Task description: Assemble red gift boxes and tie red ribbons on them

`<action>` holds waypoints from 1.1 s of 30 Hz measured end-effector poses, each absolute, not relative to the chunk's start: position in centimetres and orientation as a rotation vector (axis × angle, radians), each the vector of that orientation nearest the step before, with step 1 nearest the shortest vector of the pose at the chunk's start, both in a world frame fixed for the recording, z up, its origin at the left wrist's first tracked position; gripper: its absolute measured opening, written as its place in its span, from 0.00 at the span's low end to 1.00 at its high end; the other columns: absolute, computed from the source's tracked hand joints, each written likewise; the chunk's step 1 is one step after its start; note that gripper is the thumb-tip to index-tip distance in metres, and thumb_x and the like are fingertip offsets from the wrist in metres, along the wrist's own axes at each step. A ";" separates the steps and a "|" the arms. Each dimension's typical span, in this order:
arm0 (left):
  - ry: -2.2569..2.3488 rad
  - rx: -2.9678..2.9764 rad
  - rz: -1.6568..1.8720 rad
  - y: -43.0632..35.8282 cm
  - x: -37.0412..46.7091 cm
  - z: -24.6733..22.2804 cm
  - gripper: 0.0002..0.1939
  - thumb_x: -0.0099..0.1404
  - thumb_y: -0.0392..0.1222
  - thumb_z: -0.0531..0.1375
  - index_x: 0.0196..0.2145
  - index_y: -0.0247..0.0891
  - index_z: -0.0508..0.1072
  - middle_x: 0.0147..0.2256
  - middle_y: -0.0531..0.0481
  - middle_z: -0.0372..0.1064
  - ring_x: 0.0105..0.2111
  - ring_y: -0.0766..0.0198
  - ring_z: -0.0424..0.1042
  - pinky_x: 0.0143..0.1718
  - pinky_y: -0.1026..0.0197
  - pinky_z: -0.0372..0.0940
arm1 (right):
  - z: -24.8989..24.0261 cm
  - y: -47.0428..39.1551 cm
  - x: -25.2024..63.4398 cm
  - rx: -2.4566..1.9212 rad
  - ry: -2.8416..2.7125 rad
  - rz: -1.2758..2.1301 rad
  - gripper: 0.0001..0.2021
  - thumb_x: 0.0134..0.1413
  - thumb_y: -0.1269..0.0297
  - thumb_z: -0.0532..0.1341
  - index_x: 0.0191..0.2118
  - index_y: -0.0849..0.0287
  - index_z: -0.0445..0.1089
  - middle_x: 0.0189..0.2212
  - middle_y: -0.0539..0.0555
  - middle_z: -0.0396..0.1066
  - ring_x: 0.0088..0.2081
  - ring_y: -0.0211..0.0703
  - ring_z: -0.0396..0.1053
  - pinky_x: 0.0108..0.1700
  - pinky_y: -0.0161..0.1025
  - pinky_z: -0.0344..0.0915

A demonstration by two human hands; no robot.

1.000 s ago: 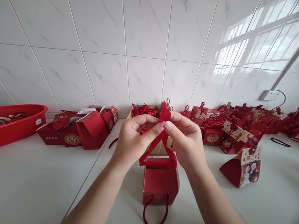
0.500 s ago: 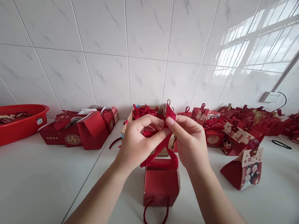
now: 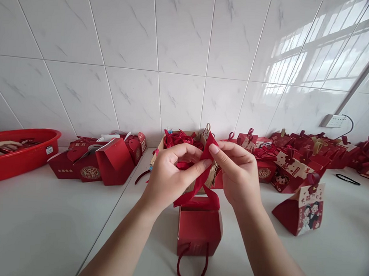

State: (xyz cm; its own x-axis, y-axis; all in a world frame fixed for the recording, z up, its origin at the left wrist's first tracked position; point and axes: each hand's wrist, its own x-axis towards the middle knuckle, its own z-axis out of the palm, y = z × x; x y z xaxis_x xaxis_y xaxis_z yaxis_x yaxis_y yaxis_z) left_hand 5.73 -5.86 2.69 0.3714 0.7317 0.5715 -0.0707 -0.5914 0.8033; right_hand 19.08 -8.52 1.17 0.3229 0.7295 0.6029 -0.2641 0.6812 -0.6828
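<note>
Between my hands a red ribbon (image 3: 200,183) is pinched near its upper end, its length hanging down to a small red gift box (image 3: 200,227). My left hand (image 3: 173,174) grips the ribbon between thumb and fingers. From the other side, my right hand (image 3: 240,172) pinches it with thumb and forefinger. The box stands on the white table below, with a twisted red cord handle (image 3: 192,274) drooping toward me. Behind my hands sits a cardboard box (image 3: 213,174) holding a heap of red ribbons (image 3: 180,138), partly hidden by my fingers.
A red plastic basin (image 3: 22,162) stands far left, with another person's hand (image 3: 4,145) in it. Red gift boxes (image 3: 115,161) sit left of centre. Many more boxes (image 3: 294,160) crowd the right, along the tiled wall. One triangular box (image 3: 301,210) stands nearer, right of my arm.
My hands have shifted slightly to the right with the ribbon's upper end. The other person's hand has moved further into the basin. The small gift box stays put.
</note>
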 end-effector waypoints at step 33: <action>0.870 2.387 0.574 -4.8 2.4 3.1 0.22 0.50 0.50 0.70 0.43 0.49 0.76 0.45 0.49 0.75 0.47 0.49 0.73 0.38 0.59 0.67 | 1.9 -8.8 21.1 -0.543 -0.935 0.465 0.02 0.46 0.65 0.71 0.29 0.51 0.78 0.27 0.47 0.77 0.30 0.37 0.74 0.33 0.37 0.71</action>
State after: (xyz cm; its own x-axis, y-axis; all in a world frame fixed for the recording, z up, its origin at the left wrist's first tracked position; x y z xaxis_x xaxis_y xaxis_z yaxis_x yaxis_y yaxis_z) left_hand 2.45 -4.75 3.06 0.7024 0.6817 0.2047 0.4562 -0.6519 0.6057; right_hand 21.11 -8.83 1.95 0.5150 0.5907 0.6212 -0.1386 0.7725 -0.6197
